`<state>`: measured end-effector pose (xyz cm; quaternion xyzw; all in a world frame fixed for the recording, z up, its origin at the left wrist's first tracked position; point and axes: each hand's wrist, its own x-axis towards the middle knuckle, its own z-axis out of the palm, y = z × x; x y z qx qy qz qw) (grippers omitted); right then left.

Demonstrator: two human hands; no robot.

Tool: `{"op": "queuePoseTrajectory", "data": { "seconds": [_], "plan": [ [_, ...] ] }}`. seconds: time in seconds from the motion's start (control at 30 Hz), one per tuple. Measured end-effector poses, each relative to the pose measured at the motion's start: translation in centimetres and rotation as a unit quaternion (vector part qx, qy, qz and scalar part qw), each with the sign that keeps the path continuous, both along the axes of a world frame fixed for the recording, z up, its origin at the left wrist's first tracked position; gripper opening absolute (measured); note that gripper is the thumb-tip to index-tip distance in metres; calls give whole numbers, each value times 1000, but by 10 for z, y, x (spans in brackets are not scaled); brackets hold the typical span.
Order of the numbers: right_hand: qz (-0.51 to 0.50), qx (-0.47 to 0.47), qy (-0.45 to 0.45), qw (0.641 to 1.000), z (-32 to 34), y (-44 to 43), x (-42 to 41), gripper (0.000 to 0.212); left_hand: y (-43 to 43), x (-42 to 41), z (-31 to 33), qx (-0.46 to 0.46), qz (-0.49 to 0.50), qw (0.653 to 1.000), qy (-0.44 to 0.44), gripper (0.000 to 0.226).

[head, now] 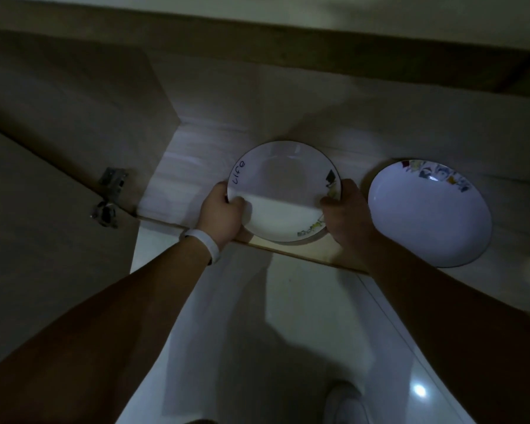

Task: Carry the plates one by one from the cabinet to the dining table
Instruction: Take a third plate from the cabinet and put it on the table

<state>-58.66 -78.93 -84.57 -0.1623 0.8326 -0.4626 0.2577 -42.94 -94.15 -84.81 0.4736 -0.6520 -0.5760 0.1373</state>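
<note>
A white plate with a dark rim, the word "life" and small coloured marks sits at the front edge of the cabinet shelf, partly overhanging it. My left hand grips its left rim, thumb on top. My right hand grips its right rim the same way. A second white plate with a coloured pattern along its far edge lies on the shelf just to the right, apart from the first.
The open cabinet door with two metal hinges stands at the left. A wooden shelf board runs overhead. Below is a pale glossy floor with a light reflection, and a light shoe.
</note>
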Motion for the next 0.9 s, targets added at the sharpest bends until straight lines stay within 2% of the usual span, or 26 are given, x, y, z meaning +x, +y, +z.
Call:
{"op": "queuePoseTrajectory", "data": {
  "seconds": [0.1,0.2,0.5,0.73,0.9],
  "plan": [
    [-8,-28,-5,1000,7,13,10,12,16,13,6,5,24,999,40,31],
    [14,-8,-10,1000,12,30,27,7,30,30,18,15,34,997,64,32],
    [34,-1,-36,999,59,67,85,32,65,91,64,27,47,995,83,38],
    [22,35,-85,995,172,105,137,29,100,138,174,30,52,998,34,38],
    [21,30,-99,994,265,127,164,24,123,168,265,40,45,998,34,39]
  ]
}}
